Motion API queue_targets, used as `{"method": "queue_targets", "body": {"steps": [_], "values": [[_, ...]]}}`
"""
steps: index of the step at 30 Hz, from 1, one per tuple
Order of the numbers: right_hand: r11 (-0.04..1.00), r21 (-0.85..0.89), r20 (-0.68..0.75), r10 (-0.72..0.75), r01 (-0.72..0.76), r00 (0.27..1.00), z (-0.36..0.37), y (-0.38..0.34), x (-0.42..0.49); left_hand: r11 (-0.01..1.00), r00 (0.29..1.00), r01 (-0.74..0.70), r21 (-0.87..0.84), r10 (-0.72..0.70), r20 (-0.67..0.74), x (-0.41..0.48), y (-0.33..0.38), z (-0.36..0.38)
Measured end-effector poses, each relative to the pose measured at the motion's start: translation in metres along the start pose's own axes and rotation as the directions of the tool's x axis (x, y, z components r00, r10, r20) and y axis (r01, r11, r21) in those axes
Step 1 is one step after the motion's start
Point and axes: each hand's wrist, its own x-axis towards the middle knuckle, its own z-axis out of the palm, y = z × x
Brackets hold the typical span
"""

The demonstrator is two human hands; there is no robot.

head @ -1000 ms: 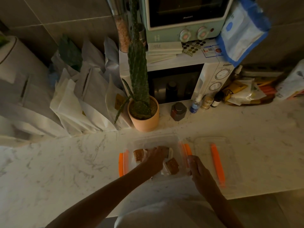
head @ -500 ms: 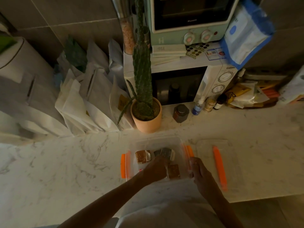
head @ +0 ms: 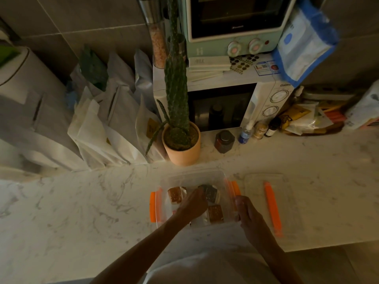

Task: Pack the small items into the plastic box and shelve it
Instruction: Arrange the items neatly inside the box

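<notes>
While the left hand [head: 193, 203] pinched a dark packet [head: 211, 193] inside the box [head: 194, 175], its lid [head: 256, 181] lay beside, unshelved; right hand's [head: 246, 212] grip unclear.

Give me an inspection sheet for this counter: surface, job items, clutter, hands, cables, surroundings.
Surface: marble countertop, dimly lit, bare to the left of the box.
Job's things: clear plastic box with orange side clips, open, holding several small packets; its lid with an orange strip lies flat to the right.
Clutter: potted cactus behind the box, dark jar, small bottles, white bags at left.
Grippers: left hand reaches into the box among the packets, grasp unclear; right hand rests at the box's right wall.
Cables: nothing seen.
Surroundings: microwave with a mint-green oven on top; tiled wall behind.
</notes>
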Motion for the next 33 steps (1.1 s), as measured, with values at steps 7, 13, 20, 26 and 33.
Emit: {"method": "queue_targets", "body": {"steps": [7,13,20,26,33], "values": [[1.0,-0.014,0.015,0.013,-0.012,1.0,0.002,0.002,0.002,0.994,0.995,-0.085,-0.067,0.088,0.046,0.002,-0.005,0.003],[0.998,-0.047,0.017,-0.038,0.039,0.999,0.001,0.003,0.001,0.997,0.994,-0.062,-0.043,0.058,-0.092,0.008,-0.003,0.007],[0.999,-0.034,0.023,-0.009,0.01,1.0,0.001,0.001,0.002,0.986,0.982,0.058,0.159,-0.028,-0.185,0.011,-0.009,0.003],[0.999,-0.033,0.056,-0.008,0.009,0.998,0.003,0.003,0.002,0.943,0.981,-0.19,0.272,0.174,0.082,0.001,-0.004,0.015],[0.999,-0.029,0.02,-0.044,0.045,0.999,0.003,-0.001,0.002,0.929,0.984,-0.176,0.326,0.155,0.088,0.006,-0.003,0.004]]}}
